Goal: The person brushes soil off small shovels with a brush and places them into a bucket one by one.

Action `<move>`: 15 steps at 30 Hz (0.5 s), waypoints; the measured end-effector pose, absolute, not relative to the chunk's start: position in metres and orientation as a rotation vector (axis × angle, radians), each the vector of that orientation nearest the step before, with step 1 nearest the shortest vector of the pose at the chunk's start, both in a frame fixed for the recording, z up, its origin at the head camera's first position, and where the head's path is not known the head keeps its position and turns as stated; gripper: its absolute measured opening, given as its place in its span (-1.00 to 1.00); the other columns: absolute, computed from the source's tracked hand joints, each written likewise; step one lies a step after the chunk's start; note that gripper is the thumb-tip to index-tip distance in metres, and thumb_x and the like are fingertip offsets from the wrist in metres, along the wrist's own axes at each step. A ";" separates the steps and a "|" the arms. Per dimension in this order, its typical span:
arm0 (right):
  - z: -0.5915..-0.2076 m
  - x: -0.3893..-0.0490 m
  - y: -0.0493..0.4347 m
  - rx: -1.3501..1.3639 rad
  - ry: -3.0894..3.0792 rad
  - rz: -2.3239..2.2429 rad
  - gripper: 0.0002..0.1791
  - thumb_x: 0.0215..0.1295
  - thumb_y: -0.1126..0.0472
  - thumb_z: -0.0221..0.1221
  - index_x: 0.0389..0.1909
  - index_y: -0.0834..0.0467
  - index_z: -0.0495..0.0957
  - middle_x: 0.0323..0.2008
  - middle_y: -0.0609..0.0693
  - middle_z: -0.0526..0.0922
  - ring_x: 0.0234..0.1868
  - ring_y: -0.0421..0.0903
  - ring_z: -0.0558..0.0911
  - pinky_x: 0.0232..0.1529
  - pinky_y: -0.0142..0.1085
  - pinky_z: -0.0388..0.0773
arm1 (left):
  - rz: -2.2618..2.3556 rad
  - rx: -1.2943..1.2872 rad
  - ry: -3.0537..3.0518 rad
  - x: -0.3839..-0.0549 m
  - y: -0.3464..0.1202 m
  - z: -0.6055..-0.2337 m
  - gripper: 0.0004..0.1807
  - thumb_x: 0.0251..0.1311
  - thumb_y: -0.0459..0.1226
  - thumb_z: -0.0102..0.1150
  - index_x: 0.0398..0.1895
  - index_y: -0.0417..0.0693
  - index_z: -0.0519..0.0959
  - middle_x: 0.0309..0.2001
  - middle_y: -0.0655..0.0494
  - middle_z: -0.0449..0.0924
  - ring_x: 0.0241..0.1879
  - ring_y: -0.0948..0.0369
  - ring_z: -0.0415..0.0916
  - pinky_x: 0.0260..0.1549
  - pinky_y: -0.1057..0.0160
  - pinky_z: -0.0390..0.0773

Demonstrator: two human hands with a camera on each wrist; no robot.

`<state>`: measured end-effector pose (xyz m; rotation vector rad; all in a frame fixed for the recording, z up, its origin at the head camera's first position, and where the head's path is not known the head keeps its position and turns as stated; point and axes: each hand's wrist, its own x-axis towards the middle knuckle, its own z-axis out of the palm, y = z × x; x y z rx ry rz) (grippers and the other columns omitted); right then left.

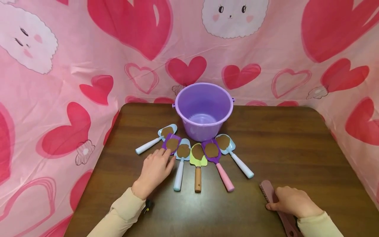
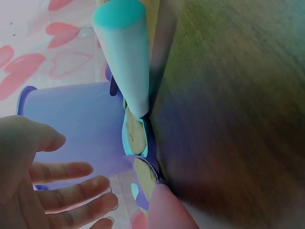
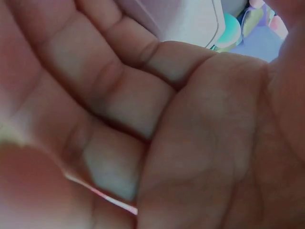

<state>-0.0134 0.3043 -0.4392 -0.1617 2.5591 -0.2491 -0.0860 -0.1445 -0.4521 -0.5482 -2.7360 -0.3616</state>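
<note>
My left hand (image 1: 155,167) hovers over the handle of a purple toy shovel (image 1: 165,148) with brown, sand-like stuff on its blade. From the left wrist, its fingers look spread and relaxed beside the pink handle (image 2: 169,212), apart from it. At the right, my right hand (image 1: 296,201) grips a dusty-pink brush (image 1: 268,191) with short bristles along one edge; fingers curl round its middle. Between the hands, more shovels fan out: a light blue one (image 1: 179,174), a green one with a wooden handle (image 1: 198,179), a purple one with a pink handle (image 1: 225,177).
A purple bucket (image 1: 204,130) stands behind the shovels at the table's back. Light blue shovels lie at the fan's left end (image 1: 148,145) and right end (image 1: 242,164), also with brown stuff on them. Heart-printed pink cloth (image 1: 103,52) hangs round the wooden table (image 1: 281,141).
</note>
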 end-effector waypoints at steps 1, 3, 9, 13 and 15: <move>-0.440 -0.014 0.305 -0.165 2.555 -0.254 -0.51 0.13 -0.16 0.46 -0.54 0.07 0.43 -0.57 -0.09 0.45 -0.52 -0.09 0.44 -0.46 -0.08 0.43 | -0.360 -0.547 -2.735 -0.086 -0.145 -0.452 -0.79 0.33 -0.15 0.34 -0.27 -0.10 0.58 -0.44 0.03 0.53 -0.46 0.02 0.47 -0.56 0.08 0.44; -0.442 -0.016 0.307 -0.187 2.557 -0.266 -0.55 0.14 -0.12 0.47 -0.52 0.07 0.45 -0.57 -0.09 0.46 -0.51 -0.09 0.44 -0.45 -0.08 0.44 | -0.357 -0.542 -2.734 -0.085 -0.146 -0.452 -0.79 0.33 -0.15 0.34 -0.26 -0.10 0.58 -0.43 0.02 0.54 -0.45 0.02 0.48 -0.56 0.07 0.45; -0.440 -0.023 0.313 -0.223 2.590 -0.294 -0.60 0.23 -0.09 0.41 -0.46 0.07 0.44 -0.55 -0.11 0.45 -0.49 -0.11 0.43 -0.43 -0.07 0.44 | -0.358 -0.534 -2.747 -0.084 -0.149 -0.452 -0.78 0.33 -0.14 0.36 -0.23 -0.11 0.60 -0.40 0.01 0.57 -0.43 0.03 0.49 -0.56 0.08 0.47; -0.433 -0.028 0.317 -0.216 2.586 -0.280 -0.62 0.27 -0.07 0.37 -0.44 0.09 0.45 -0.55 -0.10 0.46 -0.49 -0.11 0.45 -0.42 -0.06 0.46 | -0.357 -0.534 -2.756 -0.084 -0.151 -0.451 -0.77 0.33 -0.14 0.36 -0.22 -0.12 0.62 -0.40 0.00 0.57 -0.43 0.03 0.49 -0.56 0.09 0.47; -0.428 -0.032 0.318 -0.237 2.606 -0.286 -0.64 0.28 -0.05 0.36 -0.42 0.11 0.47 -0.55 -0.10 0.46 -0.50 -0.11 0.45 -0.42 -0.05 0.47 | -0.352 -0.531 -2.756 -0.084 -0.152 -0.450 -0.77 0.33 -0.13 0.36 -0.22 -0.12 0.61 -0.40 0.00 0.57 -0.43 0.03 0.49 -0.56 0.09 0.47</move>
